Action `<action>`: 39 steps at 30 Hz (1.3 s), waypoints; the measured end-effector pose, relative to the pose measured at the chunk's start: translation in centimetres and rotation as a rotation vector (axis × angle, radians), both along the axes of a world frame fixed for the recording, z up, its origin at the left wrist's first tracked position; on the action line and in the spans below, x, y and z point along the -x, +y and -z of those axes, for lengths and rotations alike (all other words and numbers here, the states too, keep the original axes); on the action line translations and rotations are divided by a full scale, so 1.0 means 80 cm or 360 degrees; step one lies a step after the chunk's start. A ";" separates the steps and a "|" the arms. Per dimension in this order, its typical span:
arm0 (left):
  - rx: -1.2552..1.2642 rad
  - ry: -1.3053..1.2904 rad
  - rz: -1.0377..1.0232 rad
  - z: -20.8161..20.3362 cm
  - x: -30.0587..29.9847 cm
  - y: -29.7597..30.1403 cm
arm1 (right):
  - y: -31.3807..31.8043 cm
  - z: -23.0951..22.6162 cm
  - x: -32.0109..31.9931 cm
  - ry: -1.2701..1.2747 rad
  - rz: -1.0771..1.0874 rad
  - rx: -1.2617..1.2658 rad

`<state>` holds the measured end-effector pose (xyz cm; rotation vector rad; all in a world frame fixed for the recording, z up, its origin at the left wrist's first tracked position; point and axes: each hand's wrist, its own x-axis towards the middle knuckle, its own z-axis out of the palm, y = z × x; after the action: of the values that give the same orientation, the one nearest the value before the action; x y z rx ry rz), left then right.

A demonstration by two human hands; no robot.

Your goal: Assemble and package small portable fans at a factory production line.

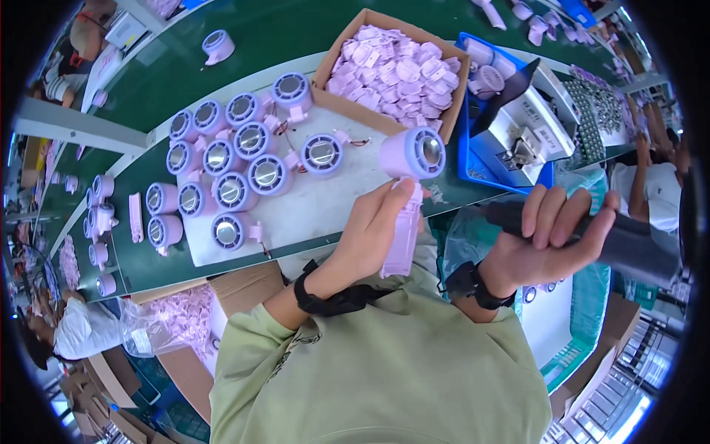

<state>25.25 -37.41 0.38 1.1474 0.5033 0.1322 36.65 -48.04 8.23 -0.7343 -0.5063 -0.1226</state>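
Observation:
My left hand (373, 229) holds a lilac hand-held fan (410, 177) by its handle, the round head with a silver centre up near the table edge. My right hand (551, 237) is wrapped around a dark cylindrical power tool (629, 240) that points to the left, toward the fan. Both wrists wear black bands. On a white mat (318, 207) in front of me lie several more lilac fan heads (248, 159) with silver centres and thin wires.
A cardboard box (392, 70) full of small lilac parts stands behind the fan. A blue tray (503, 140) with a grey fixture is to the right. More fan parts (100, 214) line the green belt at left. Other people sit at the left and right.

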 end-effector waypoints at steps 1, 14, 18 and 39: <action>-0.0005 -0.0063 0.0007 0.003 -0.004 -0.001 | 0.004 0.001 0.007 -0.0087 -0.0090 0.0011; -0.0014 -0.0032 -0.0041 -0.002 0.002 0.002 | 0.037 0.018 0.027 -0.0231 -0.0402 0.0068; -0.0065 0.0015 -0.0091 -0.015 0.007 -0.003 | 0.036 0.021 0.030 -0.0254 -0.0448 0.0066; -0.0681 -0.0262 -0.0321 -0.056 0.036 0.014 | 0.035 -0.007 0.056 -0.0259 -0.0548 -0.0469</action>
<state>22.36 -36.29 4.89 1.4859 0.4547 0.5251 32.18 -45.26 8.80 -0.3432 -0.7450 0.0652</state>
